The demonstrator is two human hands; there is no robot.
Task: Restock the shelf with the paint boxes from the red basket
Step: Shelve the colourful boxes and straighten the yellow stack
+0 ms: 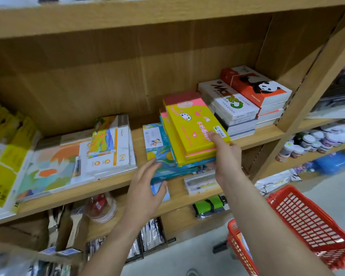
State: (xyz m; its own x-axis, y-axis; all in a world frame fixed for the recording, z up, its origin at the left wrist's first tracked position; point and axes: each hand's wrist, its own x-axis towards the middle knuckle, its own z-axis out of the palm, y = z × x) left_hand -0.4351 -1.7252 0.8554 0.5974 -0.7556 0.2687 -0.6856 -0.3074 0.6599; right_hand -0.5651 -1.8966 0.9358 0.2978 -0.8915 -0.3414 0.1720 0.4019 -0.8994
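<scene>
The right hand (226,156) grips the near corner of a yellow paint box (195,124) atop a stack on the wooden shelf (253,136). The left hand (145,188), fingers spread open, touches the blue boxes (163,160) beneath. The red basket (299,222) sits lower right, contents unclear.

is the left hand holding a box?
No. The left hand is open with fingers spread beside the blue boxes; only the right hand grips the yellow box.
</scene>
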